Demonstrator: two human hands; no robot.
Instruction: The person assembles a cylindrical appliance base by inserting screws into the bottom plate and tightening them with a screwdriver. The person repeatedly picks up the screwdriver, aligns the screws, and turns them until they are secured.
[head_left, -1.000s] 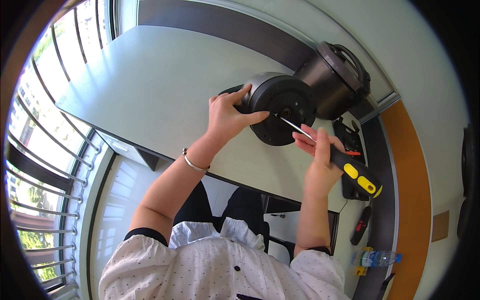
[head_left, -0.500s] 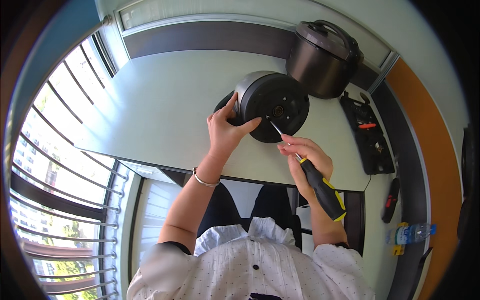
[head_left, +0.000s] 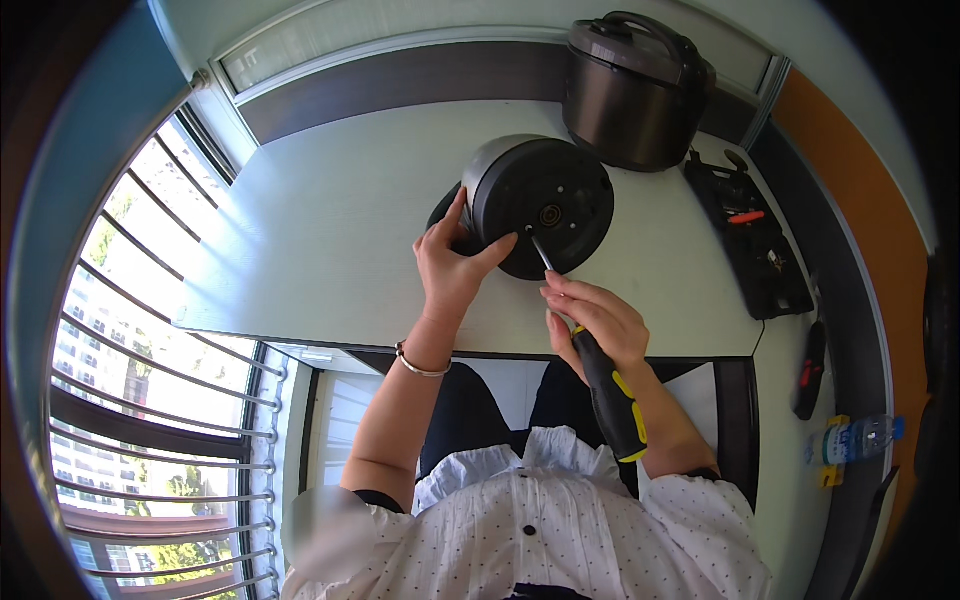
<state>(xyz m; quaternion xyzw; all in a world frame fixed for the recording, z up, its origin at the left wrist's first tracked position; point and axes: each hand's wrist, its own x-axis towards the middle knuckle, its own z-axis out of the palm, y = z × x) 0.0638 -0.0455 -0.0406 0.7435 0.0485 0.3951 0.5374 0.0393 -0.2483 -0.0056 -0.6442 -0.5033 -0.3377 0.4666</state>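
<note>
An electric kettle [head_left: 570, 170] with a silver body lies on its side on the table, its round black underside facing me. My left hand [head_left: 455, 262] steadies it, thumb on the rim of the base and fingers along the body near the black handle. My right hand [head_left: 605, 325] is closed around the front of a black-and-yellow screwdriver [head_left: 618, 410]. The shaft points up at the underside, and its tip meets the base at a small spot left of the central round connector [head_left: 550, 215]. I cannot make out a screw under the tip.
A dark rice cooker [head_left: 635, 110] stands behind the kettle at the back right. Right of it lies an open black tool case [head_left: 765, 255] with a red-orange tool inside. A black-and-red tool [head_left: 810, 370] and a plastic bottle [head_left: 862, 440] lie farther right. The white table [head_left: 330, 220] ends before my lap.
The screwdriver has swung to a steeper angle, its handle end shifting left. My right hand has moved slightly left with it. The whole view has shifted a little; my left hand keeps its hold.
</note>
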